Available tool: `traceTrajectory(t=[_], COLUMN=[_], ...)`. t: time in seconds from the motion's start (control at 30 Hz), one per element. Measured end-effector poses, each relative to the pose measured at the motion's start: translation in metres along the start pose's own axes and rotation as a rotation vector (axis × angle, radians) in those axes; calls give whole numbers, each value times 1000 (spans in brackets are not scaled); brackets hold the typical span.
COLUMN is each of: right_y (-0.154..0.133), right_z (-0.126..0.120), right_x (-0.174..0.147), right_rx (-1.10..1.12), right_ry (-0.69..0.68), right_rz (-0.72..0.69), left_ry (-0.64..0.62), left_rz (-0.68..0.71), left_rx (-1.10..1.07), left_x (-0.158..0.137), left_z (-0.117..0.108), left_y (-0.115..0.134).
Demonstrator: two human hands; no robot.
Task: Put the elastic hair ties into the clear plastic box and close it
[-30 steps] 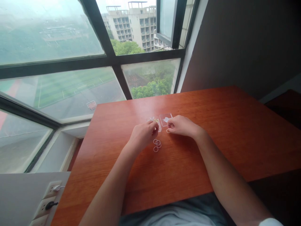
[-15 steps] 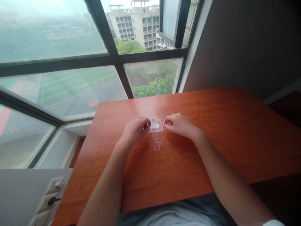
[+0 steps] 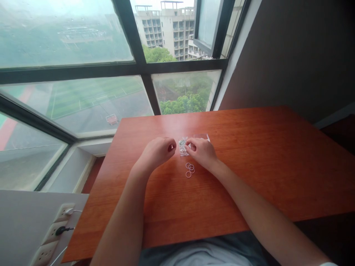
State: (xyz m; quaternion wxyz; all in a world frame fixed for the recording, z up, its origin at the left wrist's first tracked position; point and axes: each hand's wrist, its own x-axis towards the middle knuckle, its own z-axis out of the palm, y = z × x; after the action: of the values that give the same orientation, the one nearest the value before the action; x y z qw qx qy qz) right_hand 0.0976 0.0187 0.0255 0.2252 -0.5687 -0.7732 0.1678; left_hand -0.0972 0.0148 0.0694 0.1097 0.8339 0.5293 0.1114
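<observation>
Flanking a small clear box (image 3: 184, 155) on the counter (image 3: 235, 199), your hands leave part of its contents in sight between them. Your left hand (image 3: 158, 153) hovers just beside the box with thumb and fingers curled toward each other; whether that grip holds anything, you cannot tell from this view, as the curl hides its inside. Your right hand (image 3: 204, 152) reaches over the box's right part, thumb and forefinger tips close together; whether they meet, or pinch a ring, is too small to tell. Fingertips rather than the palm probably suit pieces this slight.

A loose cluster of pale rings (image 3: 188, 174) lies on the counter on your side of the box, some overlapping, perhaps placed there to be within easy reach of either hand. Behind your right hand shows a clear panel (image 3: 208, 137), seemingly the lid, which likely lies aside so that the box stands accessible from above.
</observation>
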Motion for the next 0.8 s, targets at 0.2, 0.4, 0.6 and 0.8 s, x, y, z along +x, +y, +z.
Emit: traceTrajectory(t=[0.2,0.4,0.6,0.8], right_y=[4,4,4,3], right_z=[8,-5,-36,-39], right_x=[2,1,-7,-12], right_rx=[-18,-56,-200,-262], right_ry=[14,-27,-266,-433], right_rz=[3,-46,-160,-152], left_ry=[-76,-163,-235,-328], left_rz=[-30,-42,33,89], left_rx=[40,62,-47,-92], left_x=[-1,-2,-4,-3], left_z=[-2,1,4,5], left_y=[3,2,2,14])
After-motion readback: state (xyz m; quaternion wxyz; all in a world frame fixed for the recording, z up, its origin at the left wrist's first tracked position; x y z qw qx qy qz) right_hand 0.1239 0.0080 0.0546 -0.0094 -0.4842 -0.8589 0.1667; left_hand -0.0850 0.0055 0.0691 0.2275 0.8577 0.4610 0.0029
